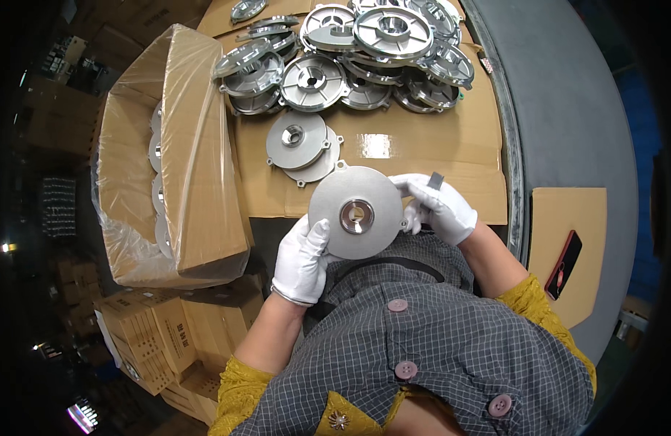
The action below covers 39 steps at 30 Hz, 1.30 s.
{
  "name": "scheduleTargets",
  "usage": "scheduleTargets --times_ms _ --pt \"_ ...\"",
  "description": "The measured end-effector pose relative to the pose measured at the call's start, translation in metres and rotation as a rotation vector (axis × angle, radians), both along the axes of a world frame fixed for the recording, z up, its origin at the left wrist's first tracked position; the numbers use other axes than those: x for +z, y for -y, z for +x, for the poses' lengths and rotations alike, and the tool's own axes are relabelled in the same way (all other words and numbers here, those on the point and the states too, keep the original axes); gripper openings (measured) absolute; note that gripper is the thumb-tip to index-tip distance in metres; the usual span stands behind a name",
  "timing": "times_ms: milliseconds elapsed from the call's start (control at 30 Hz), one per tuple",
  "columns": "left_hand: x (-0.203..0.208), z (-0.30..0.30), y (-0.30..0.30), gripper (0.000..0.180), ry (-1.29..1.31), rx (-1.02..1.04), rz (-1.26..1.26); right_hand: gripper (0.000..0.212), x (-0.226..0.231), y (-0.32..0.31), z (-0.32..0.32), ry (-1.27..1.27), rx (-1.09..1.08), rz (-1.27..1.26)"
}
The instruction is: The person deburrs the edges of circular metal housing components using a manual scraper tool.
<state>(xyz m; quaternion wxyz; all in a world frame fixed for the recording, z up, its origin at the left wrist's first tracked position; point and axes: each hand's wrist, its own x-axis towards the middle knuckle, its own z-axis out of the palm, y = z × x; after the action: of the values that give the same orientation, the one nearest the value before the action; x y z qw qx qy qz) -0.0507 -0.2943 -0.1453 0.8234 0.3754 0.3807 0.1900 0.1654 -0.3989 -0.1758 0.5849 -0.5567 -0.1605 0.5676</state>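
Note:
I hold a round grey metal cover disc (354, 207) with a central bore in front of my chest. My left hand (301, 261), in a white glove, grips its lower left edge. My right hand (441, 207), also gloved, touches the disc's right rim and holds a small grey flat tool (435, 180) between its fingers. Two similar discs (301, 144) lie stacked on the cardboard-covered table (423, 145) just beyond.
A pile of several cast metal covers (364, 51) fills the far end of the table. An open cardboard box (168, 160) lined with plastic stands at my left, discs inside. A red phone (563, 265) lies on cardboard at right. Stacked cartons (168, 341) sit lower left.

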Motion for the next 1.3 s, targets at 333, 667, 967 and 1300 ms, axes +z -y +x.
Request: scheduleTargets --times_ms 333,667,967,1300 --pt "-0.016 -0.001 0.001 0.063 0.079 -0.016 -0.221 0.034 -0.008 0.007 -0.003 -0.102 0.183 0.032" --pt "-0.02 0.001 -0.001 0.058 0.095 0.008 -0.212 0.033 -0.007 0.003 0.001 -0.052 0.2 0.011" --pt "0.115 -0.054 -0.042 0.04 -0.231 -0.139 0.679 0.036 -0.015 0.001 0.01 0.048 0.114 -0.015" --pt "0.161 -0.162 -0.206 0.034 -0.562 0.107 0.926 0.034 -0.023 -0.006 0.012 0.074 0.087 -0.035"
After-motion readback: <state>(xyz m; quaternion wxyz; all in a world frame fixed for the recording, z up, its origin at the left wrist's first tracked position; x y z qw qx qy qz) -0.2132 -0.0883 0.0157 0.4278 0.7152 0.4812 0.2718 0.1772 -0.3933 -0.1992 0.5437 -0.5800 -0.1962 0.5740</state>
